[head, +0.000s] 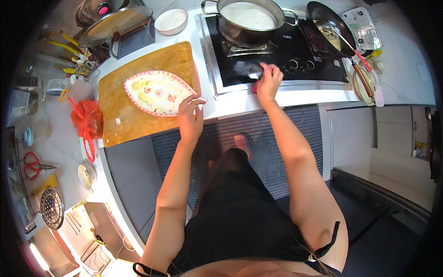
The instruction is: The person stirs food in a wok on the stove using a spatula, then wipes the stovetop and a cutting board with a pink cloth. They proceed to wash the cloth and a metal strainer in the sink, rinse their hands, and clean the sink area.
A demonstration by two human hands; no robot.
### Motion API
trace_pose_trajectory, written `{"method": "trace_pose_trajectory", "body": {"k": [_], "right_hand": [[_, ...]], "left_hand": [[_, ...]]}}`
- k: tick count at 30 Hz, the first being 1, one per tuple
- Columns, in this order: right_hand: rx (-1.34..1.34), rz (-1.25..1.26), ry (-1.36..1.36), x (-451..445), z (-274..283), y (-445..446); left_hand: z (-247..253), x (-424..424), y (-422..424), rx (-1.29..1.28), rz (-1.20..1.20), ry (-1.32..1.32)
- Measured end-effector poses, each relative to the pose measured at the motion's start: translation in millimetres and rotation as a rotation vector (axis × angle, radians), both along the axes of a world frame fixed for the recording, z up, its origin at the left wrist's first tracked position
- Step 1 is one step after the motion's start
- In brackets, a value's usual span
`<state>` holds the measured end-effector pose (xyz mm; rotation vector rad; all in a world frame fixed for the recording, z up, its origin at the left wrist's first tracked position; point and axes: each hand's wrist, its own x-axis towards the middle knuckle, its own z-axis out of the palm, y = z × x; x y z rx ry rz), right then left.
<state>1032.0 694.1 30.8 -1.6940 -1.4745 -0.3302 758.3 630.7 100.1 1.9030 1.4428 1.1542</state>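
A fish-shaped plate with a red patterned rim and painted fish lies on a wooden cutting board. Its surface carries yellowish smears. The fingers of my left hand grip the plate's narrow right end. Over the front edge of the black gas cooktop, my right hand holds a pink cloth, mostly hidden under the palm. A wet, shiny patch shows on the cooktop just left of that hand.
A two-handled pot of whitish liquid stands on the back burner. A wok sits right, its wooden handle jutting forward. A white bowl, red plastic bag, scissors and skimmer are leftward.
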Motion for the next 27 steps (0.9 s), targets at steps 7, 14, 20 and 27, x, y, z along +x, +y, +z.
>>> {"method": "trace_pose_trajectory", "body": {"k": [7, 14, 20, 27], "right_hand": [[-0.34, -0.198, -0.049, 54.6, -36.8, 75.1], [-0.427, 0.196, -0.143, 40.0, -32.8, 43.8], [-0.443, 0.456, -0.182, 120.8, -13.1, -29.6], [-0.621, -0.433, 0.059, 258.9, -20.3, -110.1]], "left_hand": [[4.0, 37.0, 12.1, -0.034, 0.014, -0.012], [-2.1, 95.9, 18.7, -0.082, -0.032, -0.002], [-7.5, 144.4, 25.0, -0.049, -0.123, -0.021], [-7.6, 182.2, 23.5, -0.126, -0.214, -0.075]]}}
